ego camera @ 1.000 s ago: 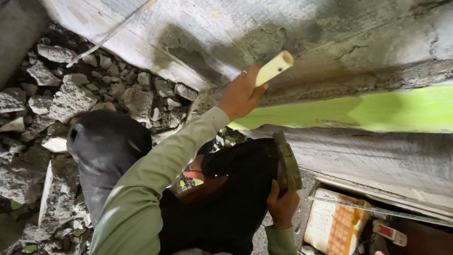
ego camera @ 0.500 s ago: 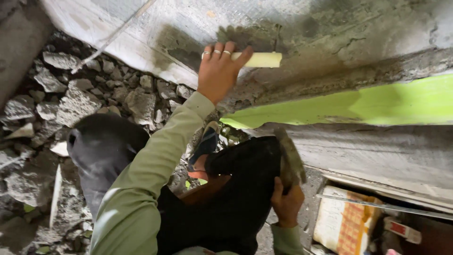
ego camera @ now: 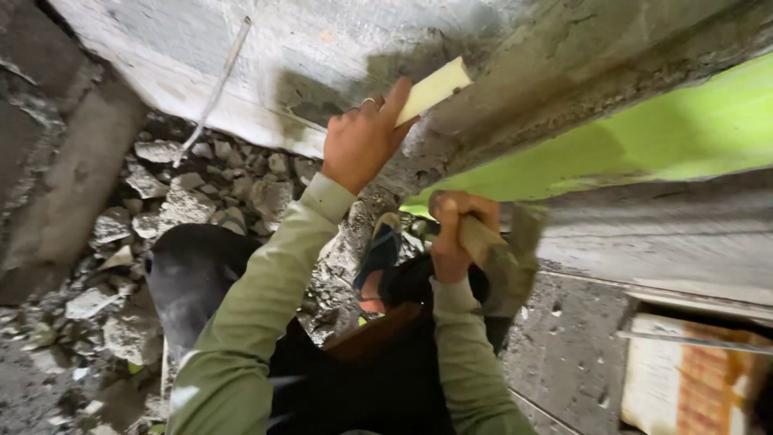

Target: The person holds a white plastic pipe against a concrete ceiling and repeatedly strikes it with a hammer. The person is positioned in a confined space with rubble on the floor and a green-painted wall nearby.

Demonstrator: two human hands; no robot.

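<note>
Broken stone rubble (ego camera: 185, 201) lies heaped at the left beneath a rough grey concrete wall (ego camera: 322, 48), with a thin metal rod (ego camera: 217, 89) slanting down across the wall's face into the heap. A bright green strip (ego camera: 644, 137) runs along the wall to the right, below a crumbled concrete ledge (ego camera: 547, 89). A sack with orange print (ego camera: 692, 379) sits at the lower right on the grey floor (ego camera: 564, 354).

The left hand (ego camera: 362, 141) is raised against the wall, its grip clamped on a pale yellow chisel (ego camera: 431, 89). The chisel's long axis runs diagonally, its free end pointing up and to the right into the ledge, touching the concrete.

The right hand (ego camera: 455, 234) is lower, just beneath the green strip, its grip closed tight around the wooden handle of a hammer (ego camera: 499, 250). The handle slopes down to the right; the hammer's head is blurred. Both arms wear light green sleeves (ego camera: 266, 306).
</note>
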